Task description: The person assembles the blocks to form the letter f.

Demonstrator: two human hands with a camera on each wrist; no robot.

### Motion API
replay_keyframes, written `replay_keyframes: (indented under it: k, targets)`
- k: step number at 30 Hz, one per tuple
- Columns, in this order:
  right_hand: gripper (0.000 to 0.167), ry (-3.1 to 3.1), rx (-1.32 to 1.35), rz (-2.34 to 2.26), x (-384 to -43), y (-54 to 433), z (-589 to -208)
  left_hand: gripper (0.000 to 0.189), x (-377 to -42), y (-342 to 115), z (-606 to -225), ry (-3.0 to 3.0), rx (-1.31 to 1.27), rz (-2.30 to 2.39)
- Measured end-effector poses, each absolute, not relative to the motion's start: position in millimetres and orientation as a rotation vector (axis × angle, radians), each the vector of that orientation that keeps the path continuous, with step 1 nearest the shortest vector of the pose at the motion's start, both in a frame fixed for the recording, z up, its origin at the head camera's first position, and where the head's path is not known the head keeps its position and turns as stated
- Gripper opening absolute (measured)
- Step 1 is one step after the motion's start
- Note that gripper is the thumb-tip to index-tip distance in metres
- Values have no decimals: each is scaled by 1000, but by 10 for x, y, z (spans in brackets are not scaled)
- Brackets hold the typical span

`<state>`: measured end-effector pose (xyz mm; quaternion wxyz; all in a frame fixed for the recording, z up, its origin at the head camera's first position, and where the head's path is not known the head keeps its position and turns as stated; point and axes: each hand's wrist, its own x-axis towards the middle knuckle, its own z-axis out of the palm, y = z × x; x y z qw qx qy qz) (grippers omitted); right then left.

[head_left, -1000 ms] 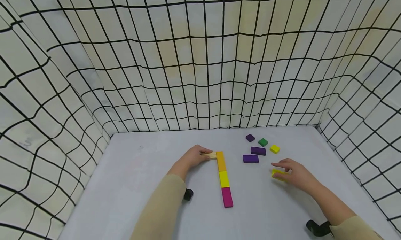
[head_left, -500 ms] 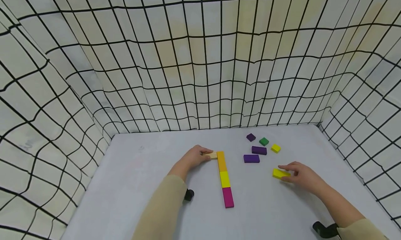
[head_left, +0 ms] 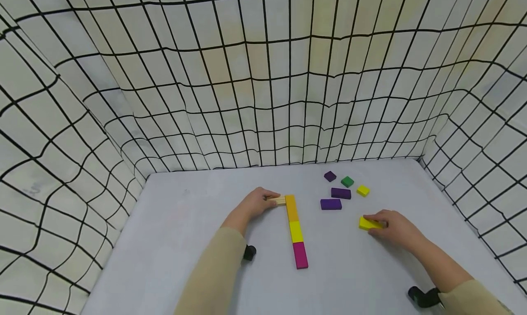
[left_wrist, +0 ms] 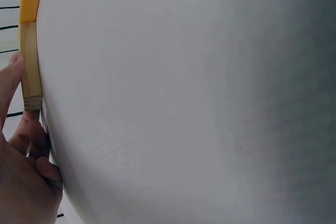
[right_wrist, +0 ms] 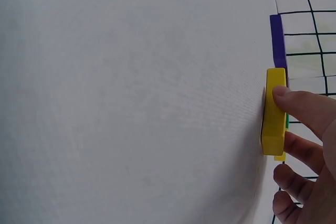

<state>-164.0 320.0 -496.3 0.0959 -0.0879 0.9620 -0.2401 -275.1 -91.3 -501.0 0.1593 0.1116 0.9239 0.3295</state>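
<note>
My left hand (head_left: pixel 252 204) pinches a plain wooden block (head_left: pixel 281 200) by its left end. The block's other end meets the top of an orange block (head_left: pixel 291 208). Below the orange one, a yellow block (head_left: pixel 296 232) and a magenta block (head_left: pixel 300 255) continue the line end to end. On the right, my right hand (head_left: pixel 396 230) grips another yellow block (head_left: pixel 366 223) between thumb and fingers. In the right wrist view the thumb lies against the side of this yellow block (right_wrist: pixel 273 114); its lower edge is close to the table, and I cannot tell whether it touches.
Beyond the right hand lie two purple blocks (head_left: pixel 331 204), a small dark purple piece (head_left: pixel 330 176), a green piece (head_left: pixel 347 181) and a small yellow piece (head_left: pixel 363 190). Black netting (head_left: pixel 271 123) over white walls rises behind and beside the white table (head_left: pixel 164 260).
My right hand's fingers have come together on the yellow block after hovering apart over it. The left hand stays on the wooden block. The head view has tilted slightly.
</note>
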Motion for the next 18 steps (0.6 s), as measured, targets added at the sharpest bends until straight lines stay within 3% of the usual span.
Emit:
replay_keyframes:
  k: [18]
  targets:
    - [44, 2878, -233, -695, -1705, 3129, -4818, 31, -2755, -915, -5011, 2626, 310, 959]
